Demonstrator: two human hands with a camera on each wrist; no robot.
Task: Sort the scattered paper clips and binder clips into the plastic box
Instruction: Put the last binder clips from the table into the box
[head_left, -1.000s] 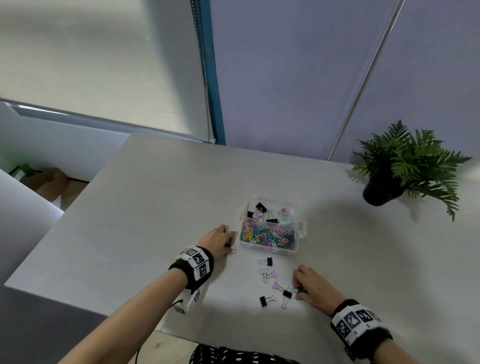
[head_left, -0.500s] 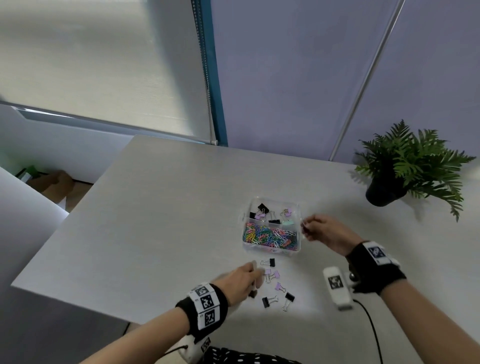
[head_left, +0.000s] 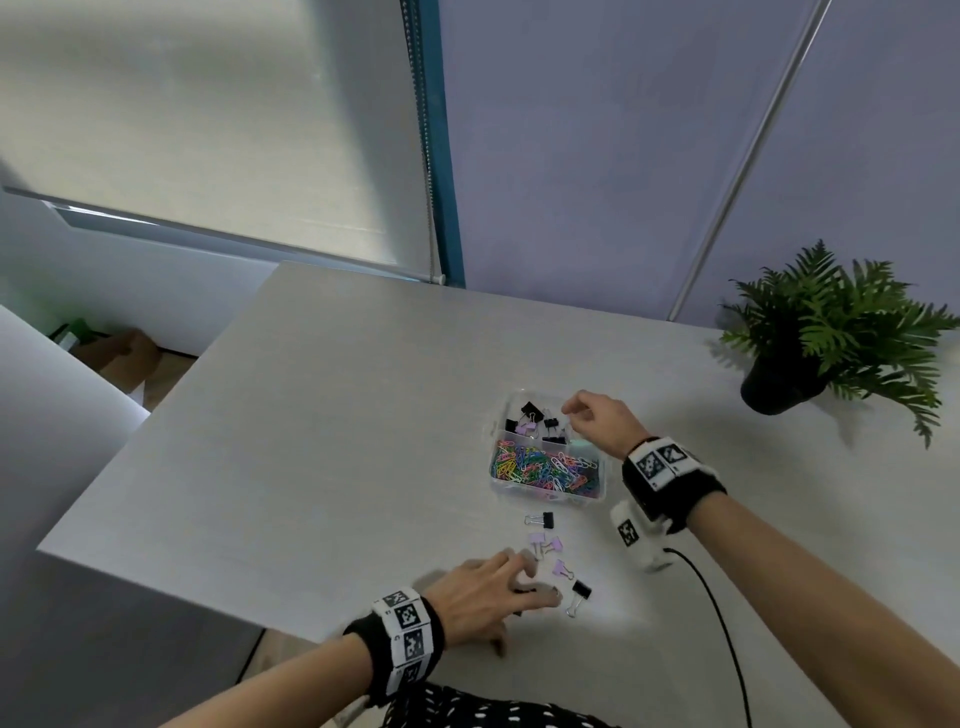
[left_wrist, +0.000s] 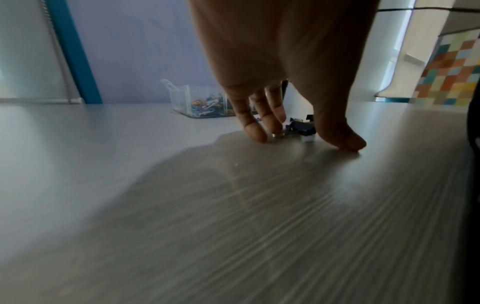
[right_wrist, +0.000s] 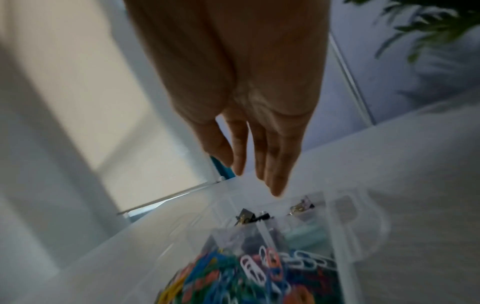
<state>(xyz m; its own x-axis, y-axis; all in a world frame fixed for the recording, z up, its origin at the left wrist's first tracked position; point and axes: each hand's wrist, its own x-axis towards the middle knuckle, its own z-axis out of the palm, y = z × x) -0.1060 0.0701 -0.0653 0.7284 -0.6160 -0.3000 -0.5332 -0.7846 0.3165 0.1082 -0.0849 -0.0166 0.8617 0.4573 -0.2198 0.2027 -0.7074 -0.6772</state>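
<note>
Head view: grey table (head_left: 322, 441), clear plastic box (head_left: 497, 480) right of centre.
Box near compartment: heap of coloured paper clips (head_left: 545, 467).
Box far compartments: black and lilac binder clips (head_left: 535, 418).
Right hand (head_left: 602, 418): over the box's far right corner, above the binder clip compartments; fingers hang straight and loose in the right wrist view (right_wrist: 275, 168), nothing held.
Left hand (head_left: 488, 597): down on the table near the front edge, fingers spread among the loose clips.
Left fingertips: left wrist view shows fingertips (left_wrist: 255, 131) and thumb (left_wrist: 340, 135) touching the table on either side of a dark binder clip (left_wrist: 301, 128); cannot tell if it is pinched.
Loose on table: black clip (head_left: 543, 518) just in front of the box, lilac clips (head_left: 545, 545), another lilac one (head_left: 562, 569), black clip (head_left: 579, 592) just right of the left fingers.
Other: potted fern (head_left: 831, 332) at the far right, well apart from the box.
</note>
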